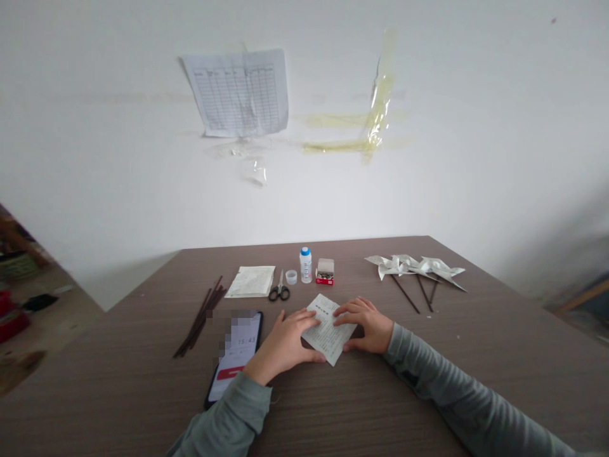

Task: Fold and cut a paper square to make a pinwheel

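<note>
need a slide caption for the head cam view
Left hand and right hand rest on a small white printed paper sheet on a brown wood-grain table

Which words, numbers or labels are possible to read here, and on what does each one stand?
"15:42" on the smartphone screen.
Printed paper sheet: too small to read.
Ruled chart on the wall: too small to read.
Plastic bottle and red-and-white box: labels too blurred.

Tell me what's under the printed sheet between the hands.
The printed sheet rests on the wood-grain table, with the left hand and right hand on it. Only tabletop shows around its edges; anything directly beneath it is covered and cannot be seen.
</note>
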Available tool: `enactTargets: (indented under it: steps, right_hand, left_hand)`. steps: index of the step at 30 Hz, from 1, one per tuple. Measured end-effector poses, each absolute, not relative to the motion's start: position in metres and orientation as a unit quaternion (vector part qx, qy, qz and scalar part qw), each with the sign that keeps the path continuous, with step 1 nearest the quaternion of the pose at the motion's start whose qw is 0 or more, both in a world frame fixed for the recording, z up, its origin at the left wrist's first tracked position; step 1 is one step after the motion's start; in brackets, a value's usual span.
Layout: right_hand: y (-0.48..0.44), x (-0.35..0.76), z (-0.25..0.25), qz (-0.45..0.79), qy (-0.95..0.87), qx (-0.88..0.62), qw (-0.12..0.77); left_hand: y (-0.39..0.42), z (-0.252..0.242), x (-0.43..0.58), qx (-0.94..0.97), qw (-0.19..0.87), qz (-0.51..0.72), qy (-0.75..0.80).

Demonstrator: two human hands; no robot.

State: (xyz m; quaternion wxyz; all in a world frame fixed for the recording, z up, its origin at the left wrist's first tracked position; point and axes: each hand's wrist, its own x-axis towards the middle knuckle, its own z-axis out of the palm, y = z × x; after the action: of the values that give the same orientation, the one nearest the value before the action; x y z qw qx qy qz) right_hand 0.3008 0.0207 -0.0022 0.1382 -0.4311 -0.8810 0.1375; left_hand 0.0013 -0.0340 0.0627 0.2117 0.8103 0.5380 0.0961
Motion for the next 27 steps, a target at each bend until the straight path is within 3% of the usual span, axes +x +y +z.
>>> enactTargets:
  steps: [15,27]
  right_hand:
    - [0.008,0.296,0.009,0.127,-0.866,-0.455,0.165]
    - [0.010,0.291,0.005,0.100,-0.854,-0.453,0.235]
  left_hand:
    - [-0.037,0.066,0.008,0.798,0.213,0.114,0.552]
    - [-0.039,0.072,0.010,0.803,0.211,0.137,0.541]
